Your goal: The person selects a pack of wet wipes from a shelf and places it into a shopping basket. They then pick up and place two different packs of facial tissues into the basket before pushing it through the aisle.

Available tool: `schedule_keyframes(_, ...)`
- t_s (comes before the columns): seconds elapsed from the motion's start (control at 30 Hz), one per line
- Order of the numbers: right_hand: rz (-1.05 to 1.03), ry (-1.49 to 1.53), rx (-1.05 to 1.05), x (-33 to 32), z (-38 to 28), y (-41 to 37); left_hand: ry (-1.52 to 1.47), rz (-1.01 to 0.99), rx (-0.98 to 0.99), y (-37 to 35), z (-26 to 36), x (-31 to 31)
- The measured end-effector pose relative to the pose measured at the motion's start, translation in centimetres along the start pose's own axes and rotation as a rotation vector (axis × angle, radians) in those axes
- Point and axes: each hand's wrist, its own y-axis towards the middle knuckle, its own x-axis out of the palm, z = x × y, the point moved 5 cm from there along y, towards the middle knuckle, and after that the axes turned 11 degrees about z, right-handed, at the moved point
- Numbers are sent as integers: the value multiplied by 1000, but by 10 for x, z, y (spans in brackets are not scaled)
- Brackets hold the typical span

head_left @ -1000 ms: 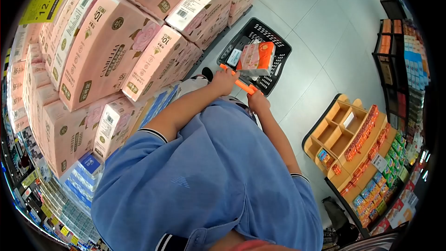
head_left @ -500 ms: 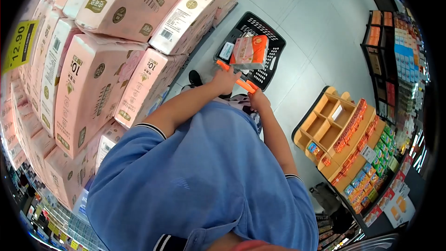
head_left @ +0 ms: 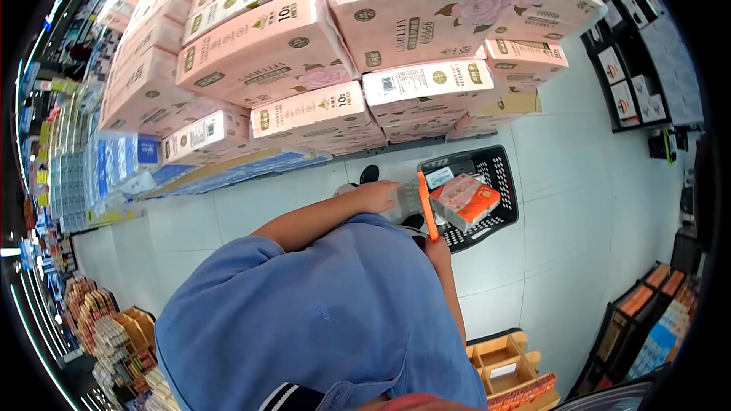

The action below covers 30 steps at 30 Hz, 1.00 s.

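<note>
My right hand [head_left: 438, 251] is closed round the lower end of the orange handle [head_left: 428, 209] of a black perforated shopping basket [head_left: 504, 183]. To the left of that handle, my left hand [head_left: 377, 196] is off it, fingers stretched out and holding nothing. Inside the basket lie an orange and pinkish-white package [head_left: 468, 202] and a dark item with a white label [head_left: 439, 176].
Pink tissue packs [head_left: 266, 49] are stacked high ahead, with blue packs [head_left: 122, 164] at their left. A wooden display shelf [head_left: 502, 369] stands at the lower right. Dark shelving [head_left: 628, 68] is at the upper right. My shoe [head_left: 368, 174] shows beside the stack.
The view has turned, bringing the tissue stack across the front and the wooden shelf to the bottom. My left hand has let go of the orange handle; my right hand still holds it.
</note>
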Motion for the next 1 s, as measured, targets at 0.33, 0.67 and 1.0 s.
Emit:
schedule_keyframes(0.33, -102, 366, -36, 10, 25, 31, -232, 1082, -347, -91, -21, -239)
schedule_keyframes(0.67, -333, 400, 295, -14, -2, 7, 681, 1160, 37, -113, 34, -454)
schedule_keyframes(1.0, -224, 499, 333, -2, 10, 9, 851, 647, -85, -49, -13, -507)
